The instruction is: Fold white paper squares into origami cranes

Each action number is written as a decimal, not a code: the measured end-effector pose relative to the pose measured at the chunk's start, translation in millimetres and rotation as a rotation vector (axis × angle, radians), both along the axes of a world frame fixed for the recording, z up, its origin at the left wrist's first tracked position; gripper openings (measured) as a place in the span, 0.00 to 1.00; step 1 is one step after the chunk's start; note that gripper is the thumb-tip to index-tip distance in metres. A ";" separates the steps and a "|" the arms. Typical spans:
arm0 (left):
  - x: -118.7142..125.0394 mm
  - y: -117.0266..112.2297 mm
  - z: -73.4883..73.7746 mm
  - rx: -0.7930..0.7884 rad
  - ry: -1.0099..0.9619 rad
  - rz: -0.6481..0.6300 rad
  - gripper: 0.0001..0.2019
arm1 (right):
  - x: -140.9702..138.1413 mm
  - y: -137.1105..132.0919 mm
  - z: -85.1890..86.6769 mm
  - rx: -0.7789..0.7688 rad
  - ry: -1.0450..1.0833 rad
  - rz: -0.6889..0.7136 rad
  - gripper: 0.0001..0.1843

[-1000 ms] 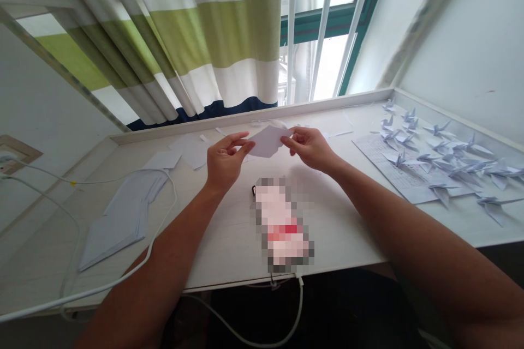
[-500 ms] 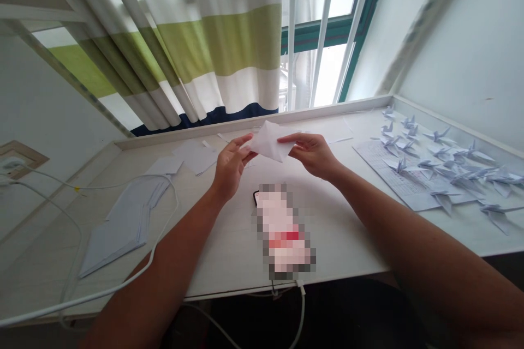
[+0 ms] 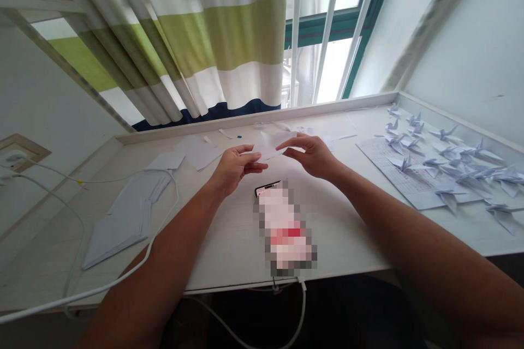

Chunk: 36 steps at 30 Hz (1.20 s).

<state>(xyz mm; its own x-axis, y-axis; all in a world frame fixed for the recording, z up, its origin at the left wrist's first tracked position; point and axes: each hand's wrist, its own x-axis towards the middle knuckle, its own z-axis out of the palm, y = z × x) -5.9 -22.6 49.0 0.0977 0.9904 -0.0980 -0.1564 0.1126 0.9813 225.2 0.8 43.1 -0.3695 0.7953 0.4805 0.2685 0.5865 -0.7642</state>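
A piece of folded white paper [image 3: 271,144] sits between my two hands, above the white desk [image 3: 344,218]. My left hand [image 3: 235,166] holds its lower left edge with the fingertips. My right hand [image 3: 309,155] pinches the paper from the right, its fingers reaching over the top. Just below both hands lies a smartphone [image 3: 284,229], its screen pixelated and a charging cable [image 3: 302,305] running from its near end off the desk edge.
At the left lie a stack of white paper sheets [image 3: 123,218] and loose squares [image 3: 198,152]. Several paper cranes [image 3: 458,166] crowd the right, partly on a printed sheet [image 3: 409,174]. A raised ledge [image 3: 262,115] backs the desk, below a striped curtain [image 3: 221,38] and window.
The folded paper has dropped slightly and now looks flatter and more edge-on between my fingers. My left hand has rotated, and the view has shifted slightly.
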 end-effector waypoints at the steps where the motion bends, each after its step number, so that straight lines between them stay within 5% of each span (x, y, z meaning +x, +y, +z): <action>1: 0.2 -0.6 0.3 -0.013 0.008 -0.011 0.14 | 0.0 0.1 0.8 0.001 0.010 0.006 0.09; 7: 4.0 -4.3 -6.4 0.140 -0.038 -0.126 0.16 | -3.2 1.8 4.0 -0.145 0.183 0.072 0.13; 17: 10.4 -6.3 -11.3 0.172 -0.033 -0.251 0.25 | -12.9 0.1 0.5 -0.284 0.500 0.156 0.22; 24: 14.4 -10.3 -7.4 0.148 0.012 -0.263 0.24 | -14.7 -4.8 0.3 -0.288 0.511 0.161 0.47; 30: 16.4 -14.5 -5.4 0.209 0.000 -0.362 0.25 | -16.8 -2.1 -2.2 -0.270 0.558 0.117 0.46; 36: 23.0 -16.8 -7.9 0.210 0.140 -0.321 0.23 | -17.0 -2.7 -0.3 -0.253 0.570 0.034 0.39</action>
<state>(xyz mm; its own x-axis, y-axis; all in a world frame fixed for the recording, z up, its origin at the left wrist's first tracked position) 17.0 -39.4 41.0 0.4051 0.9117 0.0690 -0.0093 -0.0714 0.9974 208.2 -1.9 42.8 -0.1377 0.9024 0.4082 -0.2383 0.3698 -0.8980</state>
